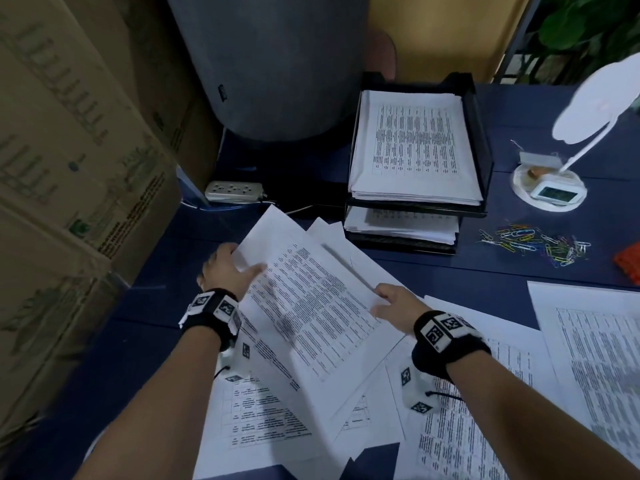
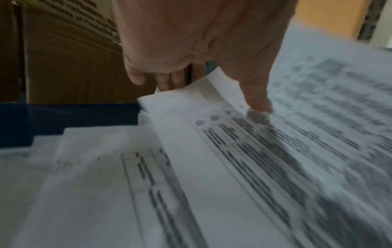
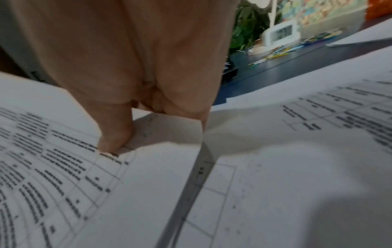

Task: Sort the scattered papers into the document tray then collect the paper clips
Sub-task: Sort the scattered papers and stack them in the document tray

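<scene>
A printed sheet [image 1: 311, 306] is held tilted above the blue desk between both hands. My left hand [image 1: 230, 268] pinches its left edge, thumb on top and fingers underneath; the left wrist view shows the thumb [image 2: 257, 100] pressing on the printed sheet [image 2: 233, 151]. My right hand [image 1: 389, 299] pinches the sheet's right edge, thumb [image 3: 114, 134] on top of the same sheet [image 3: 63, 167]. More printed papers [image 1: 485, 393] lie scattered beneath. The black two-tier document tray [image 1: 483, 140] stands behind with a paper stack [image 1: 412, 147] in its top tier. Coloured paper clips [image 1: 533, 242] lie loose at right.
Stacked cardboard boxes [image 1: 69, 168] wall off the left. A grey cylinder [image 1: 270, 64] stands at the back beside a power strip [image 1: 233, 190]. A white desk lamp [image 1: 588, 109] with a small clock [image 1: 554, 194] sits far right, an orange object [image 1: 628, 261] at the right edge.
</scene>
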